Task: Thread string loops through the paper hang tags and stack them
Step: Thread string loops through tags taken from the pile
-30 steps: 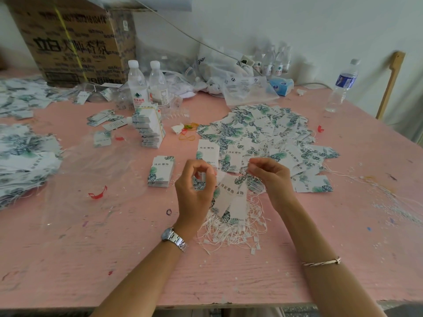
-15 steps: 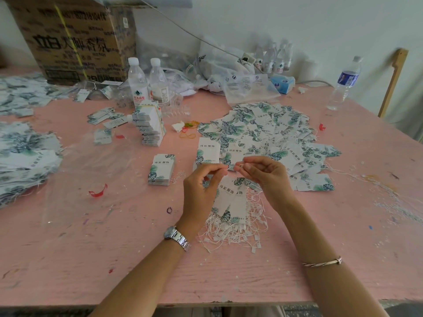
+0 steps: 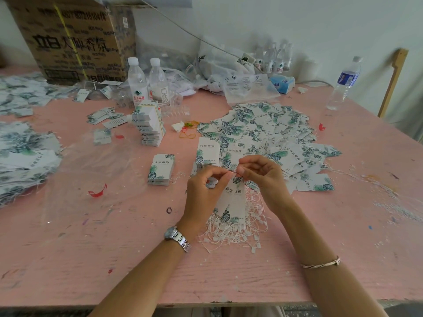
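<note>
Paper hang tags point(image 3: 234, 197) dangle, tops pinched by my left hand point(image 3: 204, 191) and right hand point(image 3: 263, 173), string loops point(image 3: 235, 235) handy at their six o'clock.

The table point(image 3: 68, 259) is pink-painted wood, matt, with rough grain. The tags point(image 3: 233, 202) are matt printed paper, the strings point(image 3: 238, 236) white cord with plastic ends. Watch point(image 3: 177, 239) and bracelet point(image 3: 320, 263) are shiny metal. The bottles point(image 3: 137, 83) are clear glossy plastic, the box point(image 3: 73, 42) dull brown cardboard, the film point(image 3: 75, 170) clear and shiny.
</note>
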`<state>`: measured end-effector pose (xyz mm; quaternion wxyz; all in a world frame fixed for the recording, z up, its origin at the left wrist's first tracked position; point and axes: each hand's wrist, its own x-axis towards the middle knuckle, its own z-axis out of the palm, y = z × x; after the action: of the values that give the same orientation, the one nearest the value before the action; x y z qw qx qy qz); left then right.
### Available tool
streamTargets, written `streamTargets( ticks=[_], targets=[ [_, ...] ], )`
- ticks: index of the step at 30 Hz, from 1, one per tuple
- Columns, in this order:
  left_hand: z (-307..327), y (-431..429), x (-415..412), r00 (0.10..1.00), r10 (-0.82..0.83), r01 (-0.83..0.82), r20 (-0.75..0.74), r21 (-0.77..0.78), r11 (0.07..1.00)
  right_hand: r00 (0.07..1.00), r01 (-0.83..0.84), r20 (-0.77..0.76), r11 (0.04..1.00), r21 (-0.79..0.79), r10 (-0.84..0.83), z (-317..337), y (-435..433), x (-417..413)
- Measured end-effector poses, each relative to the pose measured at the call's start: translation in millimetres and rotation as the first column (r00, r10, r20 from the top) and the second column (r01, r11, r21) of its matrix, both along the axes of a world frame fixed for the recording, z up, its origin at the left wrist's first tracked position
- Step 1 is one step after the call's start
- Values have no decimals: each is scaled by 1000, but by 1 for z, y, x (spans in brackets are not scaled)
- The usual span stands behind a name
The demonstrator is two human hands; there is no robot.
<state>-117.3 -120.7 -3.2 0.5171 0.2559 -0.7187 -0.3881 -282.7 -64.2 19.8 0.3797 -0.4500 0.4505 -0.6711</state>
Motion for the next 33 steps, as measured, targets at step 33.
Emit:
streamTargets(
  ticks=[33],
  targets=[
    [-8, -8, -1, 987, -97, 98, 127, 1, 995, 960, -49, -275, 999, -21, 41, -1, 1, -1]
  ],
)
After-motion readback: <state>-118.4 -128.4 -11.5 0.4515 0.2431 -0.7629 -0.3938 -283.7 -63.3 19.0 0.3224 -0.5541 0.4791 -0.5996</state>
